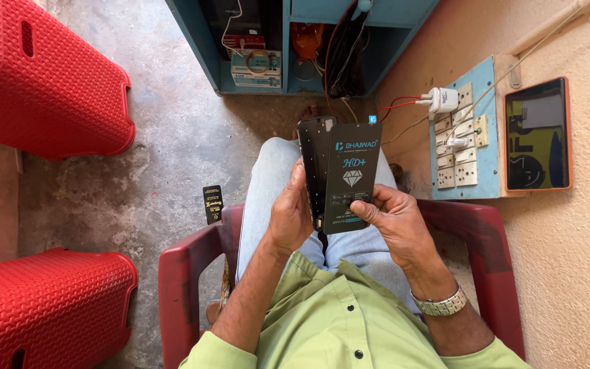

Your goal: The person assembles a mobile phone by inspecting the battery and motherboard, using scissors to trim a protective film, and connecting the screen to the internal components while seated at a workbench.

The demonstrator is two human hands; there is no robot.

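We hold a flat black packet with pale blue and white print beside a dark phone screen. A small black packet lies on the floor, left. Far off, stacked boxes; right, an orange-framed tablet screen.

Bare concrete floor, grey and patchy. Sitting on it: two red plastic stools on the left side, one up top and another lower down. A small black packet lies flat just beside the red chair, which also stands on the floor. A blue cabinet stands at the far end against the wall.
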